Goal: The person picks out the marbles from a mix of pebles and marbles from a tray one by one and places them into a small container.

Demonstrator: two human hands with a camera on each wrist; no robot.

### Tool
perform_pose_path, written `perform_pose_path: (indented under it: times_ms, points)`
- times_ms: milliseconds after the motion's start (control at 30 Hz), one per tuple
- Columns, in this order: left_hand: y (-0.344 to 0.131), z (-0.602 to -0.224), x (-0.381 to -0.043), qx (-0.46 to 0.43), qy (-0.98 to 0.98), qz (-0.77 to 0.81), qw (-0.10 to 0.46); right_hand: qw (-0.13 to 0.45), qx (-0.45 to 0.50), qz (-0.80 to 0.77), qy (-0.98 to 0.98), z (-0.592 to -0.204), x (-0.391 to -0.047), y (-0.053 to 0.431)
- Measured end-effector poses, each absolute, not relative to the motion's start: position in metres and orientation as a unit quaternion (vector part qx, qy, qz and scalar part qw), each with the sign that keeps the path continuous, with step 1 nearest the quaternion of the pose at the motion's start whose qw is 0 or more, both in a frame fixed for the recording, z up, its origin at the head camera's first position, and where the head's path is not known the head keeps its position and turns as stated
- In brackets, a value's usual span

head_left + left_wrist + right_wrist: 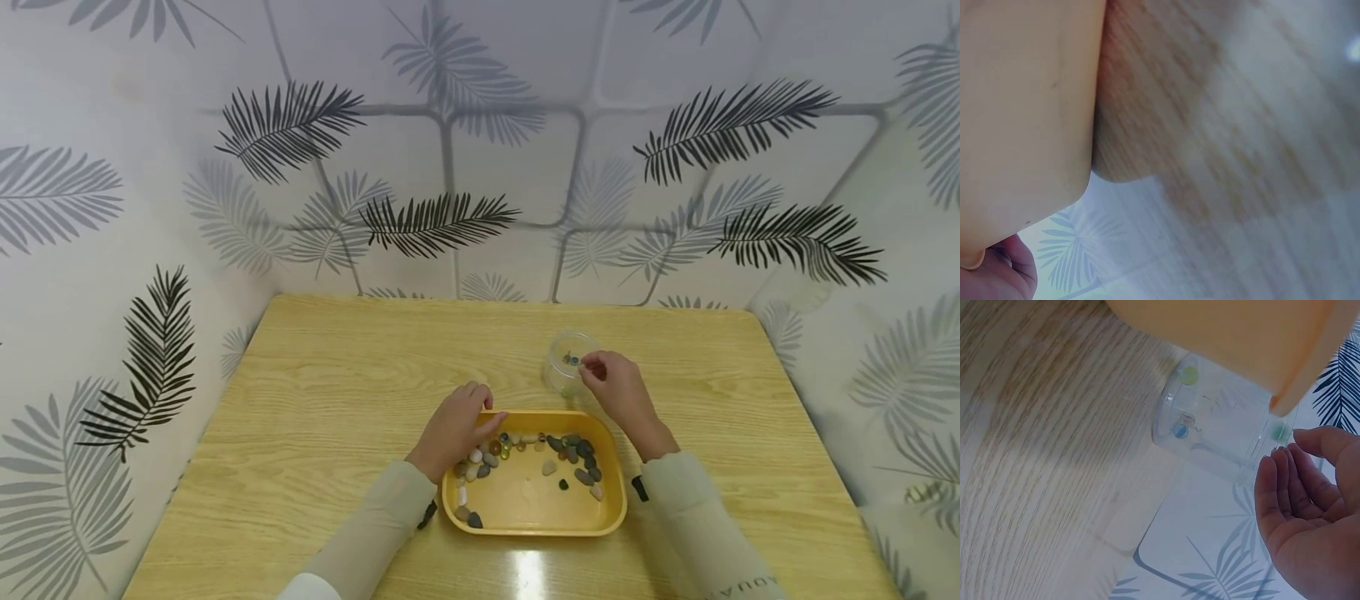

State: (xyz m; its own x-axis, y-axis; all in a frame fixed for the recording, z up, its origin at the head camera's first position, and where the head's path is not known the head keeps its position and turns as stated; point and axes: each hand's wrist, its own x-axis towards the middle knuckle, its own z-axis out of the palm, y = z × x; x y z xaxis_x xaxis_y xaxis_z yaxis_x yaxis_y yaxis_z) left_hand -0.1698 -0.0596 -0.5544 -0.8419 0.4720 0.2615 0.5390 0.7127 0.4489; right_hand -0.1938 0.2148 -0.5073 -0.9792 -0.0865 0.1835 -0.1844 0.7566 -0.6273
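My left hand point(453, 429) grips the yellow tray point(536, 532) at its far left corner, thumb over the rim and fingers outside. Part of that hand point(1007, 275) shows below the tray's wall in the left wrist view. My right hand point(618, 396) is at the mouth of a clear round jar point(558, 375), thumb and fingertips close together. Just beyond those fingertips, at the jar's rim, a green glass bead point(1280, 430) appears, apart from the thumb tip. Lower in the jar are a blue bead point(1180, 430) and a yellow-green bead point(1189, 375).
Grey pebbles point(585, 450) cluster in the tray's far right corner, and pale pebbles point(472, 472) with some glass beads lie along its left and far sides. A dark green bead point(563, 484) is near the middle. Behind the wooden table point(360, 350) rises a leaf-patterned wall point(510, 183).
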Motion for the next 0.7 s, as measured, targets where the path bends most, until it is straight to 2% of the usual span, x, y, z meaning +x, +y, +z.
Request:
perform_pose_path:
  times_ms: [700]
  points:
    - [-0.0588, -0.5527, -0.1691, -0.272, -0.927, -0.252, 0.061, 0.082, 0.069, 0.342, -0.933, -0.4997, -0.1874, 0.2209]
